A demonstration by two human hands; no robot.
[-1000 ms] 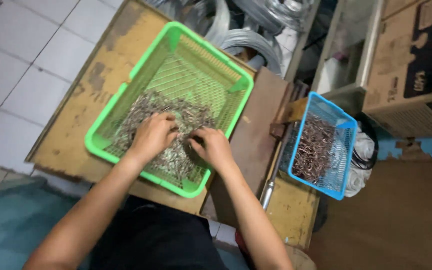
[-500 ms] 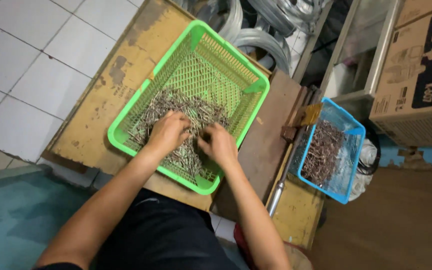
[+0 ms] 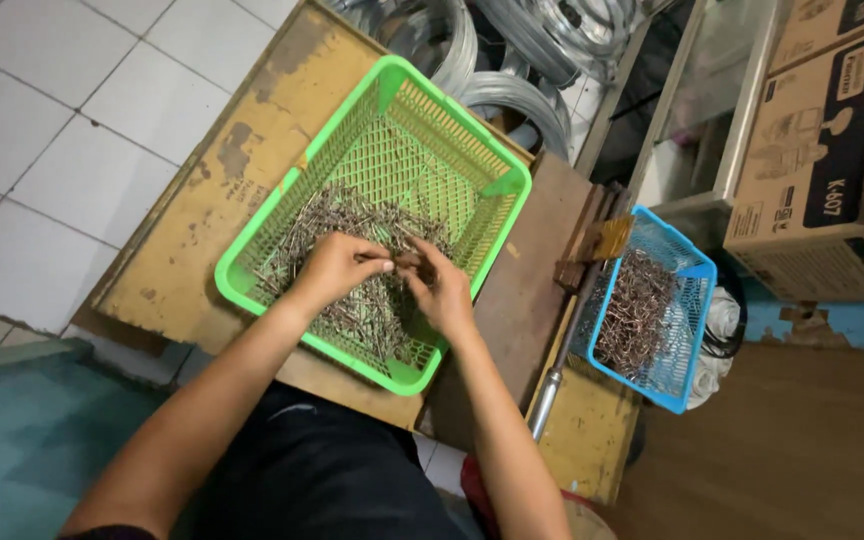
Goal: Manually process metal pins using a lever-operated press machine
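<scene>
Both hands, left hand [image 3: 332, 268] and right hand [image 3: 442, 290], have fingers curled on nails [image 3: 372, 310] mid green basket [image 3: 392, 130], near its front rim; the far half lies bare.

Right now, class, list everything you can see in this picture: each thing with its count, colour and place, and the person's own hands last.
green basket: one, green, on the yellow table, centre.
nails: a heap, too many to count, grey-brown, inside the green basket.
blue basket: one, blue, right of the green basket.
rusty nails: a heap, brown, inside the blue basket.
yellow table: one, worn yellow, under the green basket.
wire coils: several, silver, top centre on the floor.
cardboard boxes: at least two, brown, top right.
floor tiles: white, left.
left hand: one, in the nails.
right hand: one, in the nails.
</scene>
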